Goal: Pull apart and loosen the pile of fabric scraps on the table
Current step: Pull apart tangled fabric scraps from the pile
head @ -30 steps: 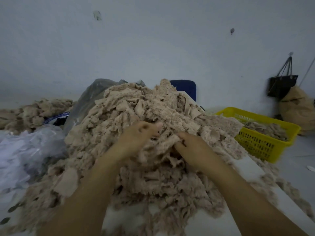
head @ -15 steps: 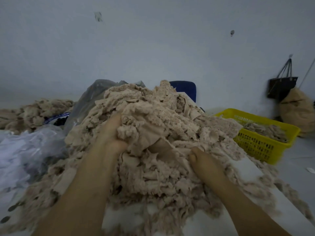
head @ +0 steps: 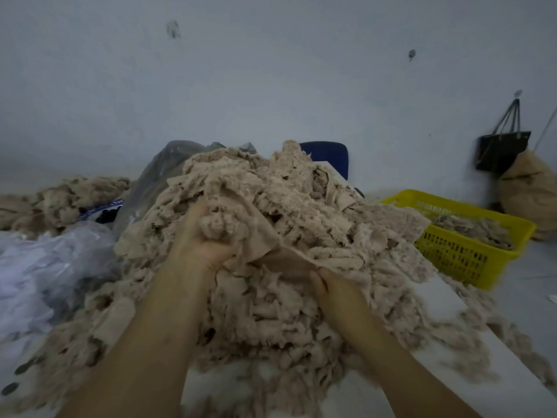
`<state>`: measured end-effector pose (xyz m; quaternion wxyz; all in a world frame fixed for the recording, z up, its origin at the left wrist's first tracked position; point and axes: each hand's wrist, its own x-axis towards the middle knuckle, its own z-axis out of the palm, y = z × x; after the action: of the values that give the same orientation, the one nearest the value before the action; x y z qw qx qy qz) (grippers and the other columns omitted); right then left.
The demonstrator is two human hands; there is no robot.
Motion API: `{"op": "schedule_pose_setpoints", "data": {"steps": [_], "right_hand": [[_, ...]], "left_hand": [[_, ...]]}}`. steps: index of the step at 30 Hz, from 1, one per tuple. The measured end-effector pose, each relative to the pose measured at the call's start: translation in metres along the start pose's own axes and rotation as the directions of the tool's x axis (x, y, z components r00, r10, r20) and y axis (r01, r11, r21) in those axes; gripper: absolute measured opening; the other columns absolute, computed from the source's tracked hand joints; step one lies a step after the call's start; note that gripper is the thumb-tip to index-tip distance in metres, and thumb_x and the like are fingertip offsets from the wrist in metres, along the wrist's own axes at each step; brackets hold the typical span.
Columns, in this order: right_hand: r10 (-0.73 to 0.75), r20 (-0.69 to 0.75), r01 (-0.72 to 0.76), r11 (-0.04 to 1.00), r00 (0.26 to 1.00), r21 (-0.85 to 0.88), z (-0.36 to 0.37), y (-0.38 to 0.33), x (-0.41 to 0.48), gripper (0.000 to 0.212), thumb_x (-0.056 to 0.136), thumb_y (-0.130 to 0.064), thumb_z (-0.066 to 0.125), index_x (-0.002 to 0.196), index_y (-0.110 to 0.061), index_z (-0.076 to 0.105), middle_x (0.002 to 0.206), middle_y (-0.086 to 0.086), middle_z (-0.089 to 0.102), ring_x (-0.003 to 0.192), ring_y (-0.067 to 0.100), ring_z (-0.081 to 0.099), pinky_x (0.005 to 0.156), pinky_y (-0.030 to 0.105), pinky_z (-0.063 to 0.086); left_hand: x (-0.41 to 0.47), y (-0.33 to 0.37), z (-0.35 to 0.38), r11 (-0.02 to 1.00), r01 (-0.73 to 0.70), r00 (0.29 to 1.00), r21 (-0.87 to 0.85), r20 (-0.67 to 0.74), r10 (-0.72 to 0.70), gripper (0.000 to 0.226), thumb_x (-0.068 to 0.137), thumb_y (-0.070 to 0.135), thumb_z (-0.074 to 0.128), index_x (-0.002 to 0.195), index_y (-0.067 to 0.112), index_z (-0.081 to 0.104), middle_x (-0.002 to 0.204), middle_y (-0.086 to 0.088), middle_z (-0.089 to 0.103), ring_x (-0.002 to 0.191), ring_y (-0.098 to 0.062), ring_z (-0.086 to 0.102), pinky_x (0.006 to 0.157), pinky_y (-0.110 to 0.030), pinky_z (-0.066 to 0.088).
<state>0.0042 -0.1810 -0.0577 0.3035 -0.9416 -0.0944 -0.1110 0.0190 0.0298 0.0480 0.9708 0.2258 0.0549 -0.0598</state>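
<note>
Since the earlier frame, left grip (head: 200, 236) has closed round a clump (head: 221, 224) of scraps and drawn it from the pile (head: 301, 194); loosening is under way. One flat cloth piece (head: 265, 245) stretches from this grip down to right grip (head: 330, 286), long axis between them. Right grip's fingers are buried under cloth: closure cannot be determined. The pile rests on the counter (head: 449, 300), peaking beyond both grips.
</note>
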Motion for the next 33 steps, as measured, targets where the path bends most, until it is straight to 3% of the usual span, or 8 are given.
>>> {"op": "schedule_pose_setpoints", "data": {"steps": [6, 11, 15, 17, 20, 24, 29, 33], "right_hand": [[-0.147, -0.051, 0.155, 0.898, 0.988, 0.411, -0.026, -0.03, 0.022, 0.044, 0.096, -0.04, 0.05, 0.138, -0.035, 0.037, 0.119, -0.024, 0.037, 0.083, -0.017, 0.049, 0.066, 0.006, 0.039], [-0.133, 0.103, 0.094, 0.942, 0.986, 0.322, -0.021, 0.002, 0.011, 0.019, 0.104, -0.028, 0.042, 0.09, -0.024, 0.054, 0.077, -0.014, 0.053, 0.061, -0.003, 0.05, 0.053, 0.011, 0.036], [-0.069, 0.098, 0.042, 0.967, 0.993, 0.253, -0.019, 0.031, -0.008, 0.022, 0.103, -0.027, 0.042, 0.083, -0.022, 0.051, 0.076, -0.006, 0.052, 0.061, 0.004, 0.046, 0.057, 0.022, 0.038], [-0.006, -0.006, 0.008, 0.864, 1.0, 0.504, -0.039, 0.021, -0.002, 0.015, 0.102, -0.027, 0.04, 0.101, -0.027, 0.055, 0.096, -0.006, 0.058, 0.078, 0.0, 0.054, 0.064, 0.018, 0.041], [-0.001, -0.063, 0.043, 0.743, 0.998, 0.668, -0.071, 0.01, 0.014, 0.039, 0.097, -0.035, 0.039, 0.136, -0.037, 0.042, 0.13, -0.013, 0.051, 0.114, 0.004, 0.051, 0.091, 0.027, 0.046], [-0.176, 0.049, 0.102, 0.751, 0.983, 0.652, -0.083, 0.01, 0.024, 0.024, 0.099, -0.032, 0.045, 0.104, -0.054, 0.051, 0.105, -0.036, 0.053, 0.1, -0.019, 0.051, 0.074, 0.006, 0.04], [-0.135, 0.275, -0.075, 0.767, 0.952, 0.637, -0.078, 0.02, 0.024, 0.025, 0.093, -0.057, 0.048, 0.107, -0.04, 0.059, 0.087, -0.026, 0.06, 0.079, -0.005, 0.058, 0.064, 0.015, 0.043], [-0.125, 0.276, -0.072, 0.792, 0.953, 0.606, -0.065, 0.024, 0.02, 0.04, 0.093, -0.054, 0.051, 0.084, -0.017, 0.062, 0.064, -0.012, 0.064, 0.055, 0.002, 0.06, 0.053, 0.018, 0.048]], "left_hand": [[-0.008, -0.058, 0.021, 0.945, 0.164, 0.978, 0.283, 0.081, -0.194, 0.006, 0.066, -0.005, 0.074, 0.066, -0.004, 0.068, 0.067, -0.015, 0.066, 0.051, -0.018, 0.065, 0.049, -0.023, 0.052], [-0.005, -0.067, 0.041, 0.956, 0.28, 0.94, 0.084, 0.178, -0.291, 0.02, 0.075, 0.006, 0.068, 0.087, -0.009, 0.07, 0.08, -0.024, 0.071, 0.067, -0.034, 0.073, 0.055, -0.04, 0.06], [0.015, -0.082, 0.047, 0.974, 0.155, 0.981, 0.165, 0.092, -0.171, 0.02, 0.08, 0.02, 0.064, 0.099, 0.014, 0.065, 0.114, 0.01, 0.05, 0.093, -0.002, 0.044, 0.091, -0.014, 0.034], [0.015, -0.097, 0.051, 0.928, 0.205, 0.97, 0.312, 0.062, -0.235, 0.043, 0.072, 0.027, 0.069, 0.111, 0.023, 0.051, 0.122, 0.014, 0.031, 0.108, -0.001, 0.026, 0.086, -0.016, 0.018], [0.009, -0.114, 0.045, 0.843, 0.228, 0.943, 0.488, 0.106, -0.316, 0.071, 0.08, 0.058, 0.061, 0.13, 0.007, 0.061, 0.136, -0.003, 0.057, 0.124, -0.019, 0.056, 0.1, -0.036, 0.044], [-0.009, -0.121, 0.036, 0.714, 0.094, 0.952, 0.694, 0.147, -0.267, 0.036, 0.083, 0.041, 0.068, 0.106, 0.014, 0.076, 0.1, -0.011, 0.075, 0.089, -0.02, 0.073, 0.079, -0.035, 0.059], [-0.015, -0.115, 0.033, 0.54, 0.043, 0.987, 0.841, 0.048, -0.153, 0.048, 0.08, 0.039, 0.073, 0.117, 0.009, 0.07, 0.116, -0.014, 0.071, 0.107, -0.027, 0.068, 0.086, -0.035, 0.058], [-0.005, -0.099, 0.033, 0.677, 0.026, 1.0, 0.735, -0.017, -0.019, 0.037, 0.087, 0.031, 0.068, 0.112, 0.004, 0.071, 0.107, -0.017, 0.073, 0.094, -0.029, 0.072, 0.079, -0.036, 0.059]]}}
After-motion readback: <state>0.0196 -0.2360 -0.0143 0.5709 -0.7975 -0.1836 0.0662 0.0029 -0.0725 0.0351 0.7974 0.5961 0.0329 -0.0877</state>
